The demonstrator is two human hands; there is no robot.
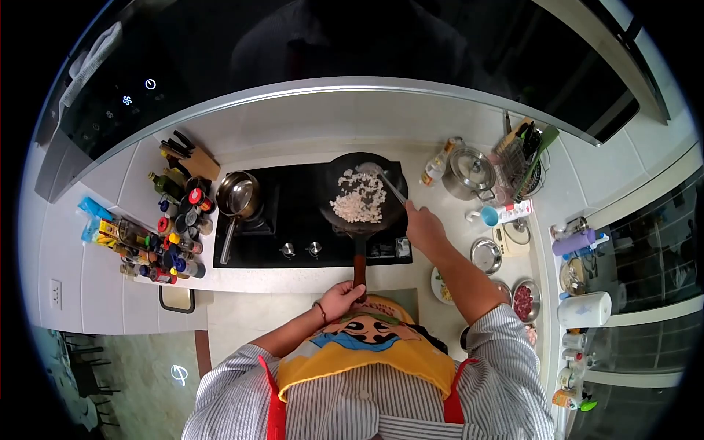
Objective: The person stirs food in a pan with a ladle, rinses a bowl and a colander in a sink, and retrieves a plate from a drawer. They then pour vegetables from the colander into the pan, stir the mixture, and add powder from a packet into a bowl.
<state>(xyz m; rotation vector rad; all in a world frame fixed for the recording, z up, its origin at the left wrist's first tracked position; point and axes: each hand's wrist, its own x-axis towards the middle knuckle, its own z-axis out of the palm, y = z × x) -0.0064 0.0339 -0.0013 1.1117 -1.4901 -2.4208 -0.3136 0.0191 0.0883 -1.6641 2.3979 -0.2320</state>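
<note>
My left hand (342, 299) is closed around the end of the brown handle (359, 270) of a dark wok (330, 209) on the black gas hob (290, 220). My right hand (423, 222) grips a metal spatula (396, 192), whose head lies in the wok at its upper right. Pale, crumbly pieces of food (358, 207) are spread over the wok's middle; their kind cannot be made out. On the left burner stands a steel saucepan (238, 193) with its handle pointing toward me.
Left of the hob are a knife block (198, 163) and several sauce bottles and jars (176, 249). To the right are a lidded steel pot (469, 172), a glass bottle (438, 163), a blue-and-white mug (489, 215), a bowl of red meat (523, 301) and a plate (440, 286). The range hood (352, 84) overhangs the back.
</note>
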